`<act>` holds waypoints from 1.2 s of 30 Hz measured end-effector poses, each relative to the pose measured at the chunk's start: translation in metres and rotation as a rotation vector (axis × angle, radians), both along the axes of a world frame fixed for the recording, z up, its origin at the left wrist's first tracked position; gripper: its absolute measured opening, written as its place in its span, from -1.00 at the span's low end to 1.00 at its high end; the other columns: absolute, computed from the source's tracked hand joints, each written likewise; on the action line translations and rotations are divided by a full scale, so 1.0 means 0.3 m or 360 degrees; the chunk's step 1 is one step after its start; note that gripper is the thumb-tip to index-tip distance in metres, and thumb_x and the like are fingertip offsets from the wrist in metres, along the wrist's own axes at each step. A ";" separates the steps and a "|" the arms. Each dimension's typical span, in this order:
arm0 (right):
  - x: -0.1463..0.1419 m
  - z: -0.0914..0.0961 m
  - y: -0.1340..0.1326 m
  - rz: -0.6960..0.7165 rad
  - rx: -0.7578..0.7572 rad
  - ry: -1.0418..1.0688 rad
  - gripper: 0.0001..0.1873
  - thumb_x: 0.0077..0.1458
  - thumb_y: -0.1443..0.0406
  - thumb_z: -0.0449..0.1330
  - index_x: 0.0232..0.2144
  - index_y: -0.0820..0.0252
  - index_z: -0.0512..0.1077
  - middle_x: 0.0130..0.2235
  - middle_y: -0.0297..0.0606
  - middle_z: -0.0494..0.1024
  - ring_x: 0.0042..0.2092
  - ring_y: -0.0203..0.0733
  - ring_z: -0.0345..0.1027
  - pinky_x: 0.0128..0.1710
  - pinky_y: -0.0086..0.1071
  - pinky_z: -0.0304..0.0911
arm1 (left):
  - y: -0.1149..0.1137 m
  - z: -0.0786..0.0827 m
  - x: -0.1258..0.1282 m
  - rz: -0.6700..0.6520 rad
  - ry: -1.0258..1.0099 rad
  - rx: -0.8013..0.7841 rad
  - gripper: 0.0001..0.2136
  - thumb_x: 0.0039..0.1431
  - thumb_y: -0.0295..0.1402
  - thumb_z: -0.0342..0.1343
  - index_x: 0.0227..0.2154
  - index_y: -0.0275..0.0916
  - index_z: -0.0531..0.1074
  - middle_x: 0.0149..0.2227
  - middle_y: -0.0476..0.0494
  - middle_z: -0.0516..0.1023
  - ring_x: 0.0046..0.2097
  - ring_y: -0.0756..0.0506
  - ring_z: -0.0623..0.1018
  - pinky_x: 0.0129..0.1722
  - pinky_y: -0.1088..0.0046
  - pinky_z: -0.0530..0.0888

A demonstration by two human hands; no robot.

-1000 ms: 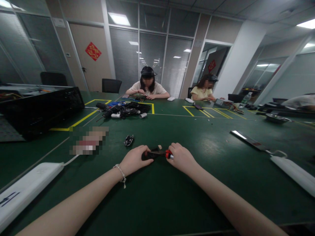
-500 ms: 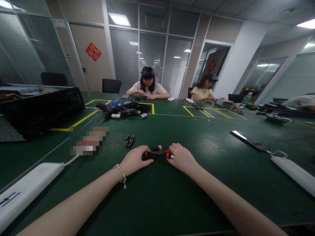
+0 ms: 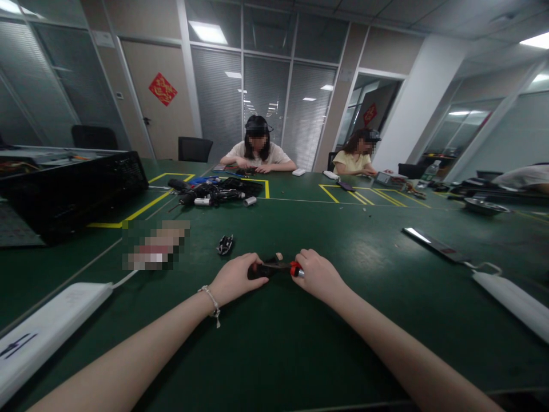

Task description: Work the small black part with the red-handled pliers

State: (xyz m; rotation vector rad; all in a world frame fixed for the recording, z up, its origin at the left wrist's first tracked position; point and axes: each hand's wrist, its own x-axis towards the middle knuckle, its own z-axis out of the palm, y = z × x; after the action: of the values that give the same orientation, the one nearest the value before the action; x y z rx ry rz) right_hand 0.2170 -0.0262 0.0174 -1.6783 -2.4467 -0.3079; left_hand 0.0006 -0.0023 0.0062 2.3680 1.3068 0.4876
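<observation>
My left hand (image 3: 240,276) is closed around a small black part (image 3: 256,271), thumb in front and fingers behind. My right hand (image 3: 318,276) grips a hand tool (image 3: 295,269) with a red and silver handle. A thin, dark metallic length runs from the handle to the black part, where the two meet; whether it is a blade or a shaft I cannot tell. Just behind the tool lies a small pale piece (image 3: 278,256) on the green tabletop (image 3: 274,343). Behind my left hand rests a small black-and-silver part (image 3: 225,245).
A heap of black parts and cables (image 3: 218,191) lies farther back. On the left are a black case (image 3: 72,194) and a white power bank (image 3: 55,332). To the right are a phone (image 3: 435,245), a white power bank (image 3: 514,303) and a metal bowl (image 3: 484,207). Two people sit across the table.
Both hands and what they hold stay in nearly the same place. Across the table, a person's hands and the dark item there have shifted slightly.
</observation>
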 end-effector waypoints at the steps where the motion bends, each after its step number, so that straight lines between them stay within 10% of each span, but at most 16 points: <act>1: 0.000 -0.002 0.000 0.0003 -0.0001 0.0000 -0.78 -0.08 0.25 0.10 -0.35 0.27 0.37 -0.30 -0.18 0.40 -0.25 -0.19 0.24 -0.27 -0.39 0.21 | 0.000 -0.001 0.000 -0.0003 0.0004 0.0006 -0.72 -0.05 -0.13 0.06 -0.33 -0.19 0.32 -0.34 -0.01 0.40 -0.34 -0.05 0.42 -0.42 0.49 0.29; 36: 0.002 -0.010 0.006 0.0014 0.0024 -0.0016 -0.79 -0.10 0.25 0.10 -0.38 0.26 0.37 -0.31 -0.19 0.40 -0.27 -0.19 0.23 -0.30 -0.39 0.21 | 0.003 -0.004 0.004 0.0025 0.0019 0.0015 -0.73 -0.06 -0.13 0.06 -0.35 -0.20 0.33 -0.36 -0.02 0.42 -0.36 -0.05 0.42 -0.43 0.49 0.27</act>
State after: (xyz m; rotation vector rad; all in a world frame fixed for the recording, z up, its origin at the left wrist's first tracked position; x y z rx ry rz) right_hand 0.2176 -0.0244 0.0144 -1.6632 -2.4520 -0.3338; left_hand 0.0017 -0.0015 0.0051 2.3734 1.3322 0.4859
